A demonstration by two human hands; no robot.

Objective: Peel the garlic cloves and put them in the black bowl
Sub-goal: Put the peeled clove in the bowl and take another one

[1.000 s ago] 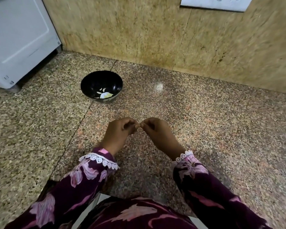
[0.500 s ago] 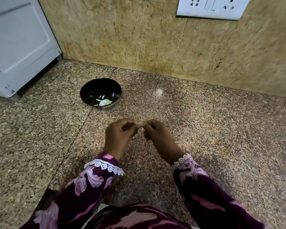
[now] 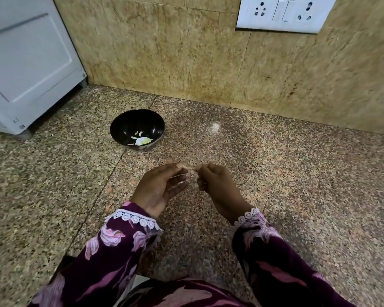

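While working over the floor's middle, left hand (image 3: 162, 187) and right hand (image 3: 213, 182) pinching a small garlic clove (image 3: 192, 171) between fingertips, peeling underway; few pale pieces already lying in black bowl (image 3: 120, 129) towards the wall edge.

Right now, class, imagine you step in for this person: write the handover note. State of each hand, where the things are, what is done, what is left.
Left hand: raised above the granite floor, fingers loosely extended, fingertips meeting the right hand's; whether it pinches anything is unclear.
Right hand: fingers curled, pinching something small at the fingertips, too small to identify; likely a garlic clove or its skin.
Black bowl: on the floor, ahead and to the left of the hands, holding a few pale pieces.
Done: some pieces are in the bowl.
Left: finish peeling what is held and drop it in the bowl. No other cloves are visible.
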